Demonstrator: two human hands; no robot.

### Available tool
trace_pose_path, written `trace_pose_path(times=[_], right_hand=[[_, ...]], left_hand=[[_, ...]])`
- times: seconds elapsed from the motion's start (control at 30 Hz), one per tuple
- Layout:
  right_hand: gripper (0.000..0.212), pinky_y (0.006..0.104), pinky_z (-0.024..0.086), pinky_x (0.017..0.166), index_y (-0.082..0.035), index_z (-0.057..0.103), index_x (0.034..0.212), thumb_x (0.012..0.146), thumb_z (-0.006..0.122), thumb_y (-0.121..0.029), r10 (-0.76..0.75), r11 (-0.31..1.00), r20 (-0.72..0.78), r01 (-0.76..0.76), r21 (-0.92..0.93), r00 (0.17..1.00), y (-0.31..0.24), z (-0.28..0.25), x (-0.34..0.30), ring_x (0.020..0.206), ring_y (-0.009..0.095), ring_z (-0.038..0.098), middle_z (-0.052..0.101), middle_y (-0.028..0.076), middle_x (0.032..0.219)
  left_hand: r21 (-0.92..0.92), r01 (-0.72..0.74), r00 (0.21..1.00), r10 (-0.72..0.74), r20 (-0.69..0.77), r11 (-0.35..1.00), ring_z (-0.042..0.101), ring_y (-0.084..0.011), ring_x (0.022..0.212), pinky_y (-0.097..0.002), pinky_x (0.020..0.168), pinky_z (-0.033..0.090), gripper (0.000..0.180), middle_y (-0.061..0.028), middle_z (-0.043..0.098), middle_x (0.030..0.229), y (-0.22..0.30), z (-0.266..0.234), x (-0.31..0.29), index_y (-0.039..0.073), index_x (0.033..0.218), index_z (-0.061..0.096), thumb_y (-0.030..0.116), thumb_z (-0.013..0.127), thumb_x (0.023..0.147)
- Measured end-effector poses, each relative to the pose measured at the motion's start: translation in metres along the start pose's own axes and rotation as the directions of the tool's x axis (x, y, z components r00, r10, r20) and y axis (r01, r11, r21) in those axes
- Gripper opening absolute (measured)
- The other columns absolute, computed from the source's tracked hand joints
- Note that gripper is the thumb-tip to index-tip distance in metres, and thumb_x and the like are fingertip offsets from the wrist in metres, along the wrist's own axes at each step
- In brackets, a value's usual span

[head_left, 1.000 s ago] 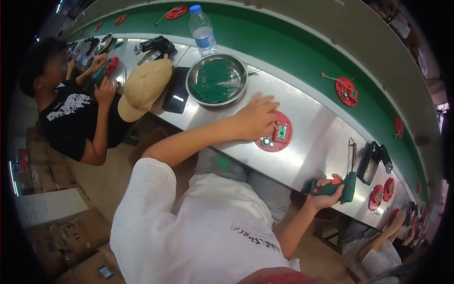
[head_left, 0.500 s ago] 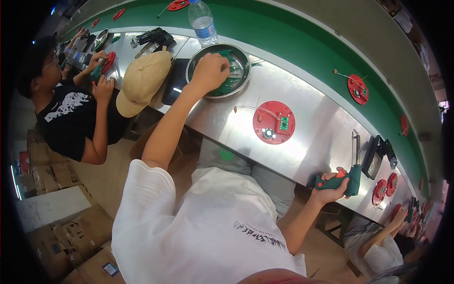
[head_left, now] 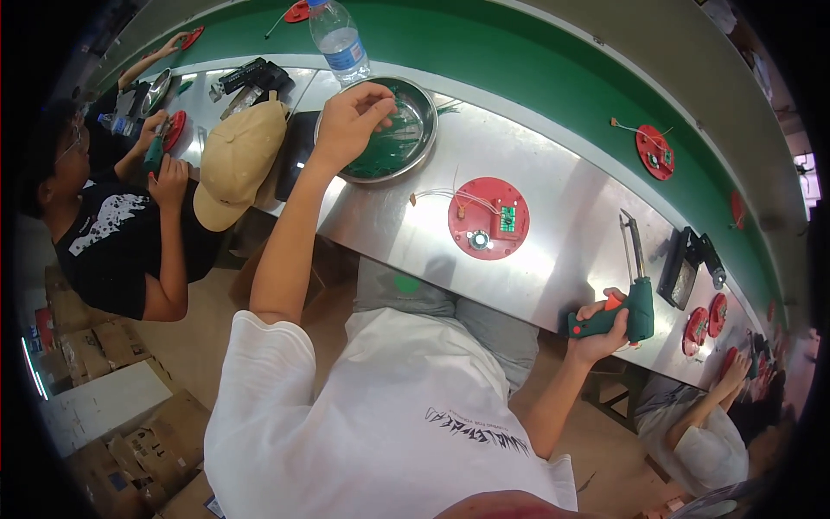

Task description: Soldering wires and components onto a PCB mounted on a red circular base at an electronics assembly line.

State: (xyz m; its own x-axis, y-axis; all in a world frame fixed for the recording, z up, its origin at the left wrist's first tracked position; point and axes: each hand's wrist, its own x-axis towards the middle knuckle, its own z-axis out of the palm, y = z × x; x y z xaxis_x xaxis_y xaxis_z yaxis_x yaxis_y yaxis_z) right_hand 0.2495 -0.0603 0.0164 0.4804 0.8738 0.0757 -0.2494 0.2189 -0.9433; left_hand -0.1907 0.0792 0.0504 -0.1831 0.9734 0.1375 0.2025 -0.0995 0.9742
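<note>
Above a round metal bowl (head_left: 433, 131) my left hand (head_left: 350, 125) is raised, its thumb and fingers drawn together in a pinch. Whatever lies between the fingertips is too small to make out. Thin green wires (head_left: 387, 154) lie in the bowl. My right hand (head_left: 603, 342) grips a green soldering gun (head_left: 641, 304) with an orange trigger, its tip pointing up and away from me. Between both hands, a red round disc (head_left: 484, 197) lies flat on the metal bench; it carries a small green circuit board (head_left: 508, 220), a round silver part (head_left: 479, 240) and white wires.
A water bottle (head_left: 341, 48) stands behind the bowl. A tan cap (head_left: 242, 151) lies left of it, beside a dark flat object (head_left: 296, 156). At right are a black stand (head_left: 681, 275) and more red discs (head_left: 696, 330). A co-worker (head_left: 121, 225) sits at left.
My left hand has lifted from the wires in the bowl and turned, its fingers now pinched. The whole view has shifted slightly; my right hand still holds the soldering gun.
</note>
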Motion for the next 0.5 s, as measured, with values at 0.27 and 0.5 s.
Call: trace_pose_path(times=[0.27,0.5], right_hand=[[0.037,0.0287,0.046,0.043,0.006,0.055,0.114,0.099,0.05,-0.027,-0.008,1.0,0.117,0.011,-0.021,0.993,0.003,-0.002,0.001,0.049,0.015,0.055,0.061,0.016,0.1],[0.038,0.0284,0.044,0.041,0.007,0.051,0.118,0.098,0.051,-0.025,-0.03,0.999,0.1,0.032,-0.018,0.995,0.001,0.004,0.001,0.047,0.016,0.054,0.062,0.018,0.102]], left_hand=[[0.585,-0.164,0.978,0.206,-0.005,0.794,0.07,-0.0227,0.079,-0.032,0.073,0.053,0.016,-0.0123,0.072,0.085,0.007,0.004,-0.009,0.001,0.099,0.072,0.013,0.067,0.089],[0.769,-0.239,0.944,0.328,0.041,0.592,0.063,-0.0366,0.091,-0.0482,0.081,0.052,0.01,-0.0153,0.069,0.089,-0.013,0.022,0.005,0.006,0.082,0.076,0.012,0.07,0.076]])
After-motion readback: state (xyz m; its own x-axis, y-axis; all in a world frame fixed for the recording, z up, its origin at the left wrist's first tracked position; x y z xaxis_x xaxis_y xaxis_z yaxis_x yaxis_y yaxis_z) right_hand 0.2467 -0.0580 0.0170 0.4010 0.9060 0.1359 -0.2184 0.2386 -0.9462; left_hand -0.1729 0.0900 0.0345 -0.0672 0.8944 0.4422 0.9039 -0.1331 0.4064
